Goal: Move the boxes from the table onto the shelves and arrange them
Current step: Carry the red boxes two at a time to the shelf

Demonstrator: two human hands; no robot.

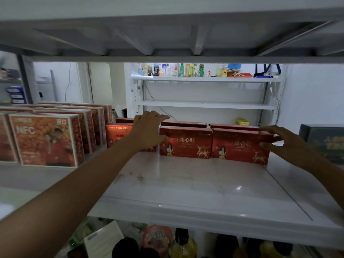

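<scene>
Two red boxes with gold deer stand upright side by side on the white shelf (195,185): a middle box (186,144) and a right box (240,146). More red boxes (184,124) stand in a row behind them. My left hand (149,129) rests flat against the left end of the middle box, fingers spread over its top. My right hand (279,140) presses on the right end of the right box, fingers apart. A red box with other print (117,135) stands left of my left hand, partly hidden by it.
Orange NFC boxes (46,138) stand in rows at the left of the shelf. A dark box (323,142) stands at the right. Bottles and packets (182,243) fill the shelf below. Another white rack with bottles (176,70) stands behind. The shelf above hangs low overhead.
</scene>
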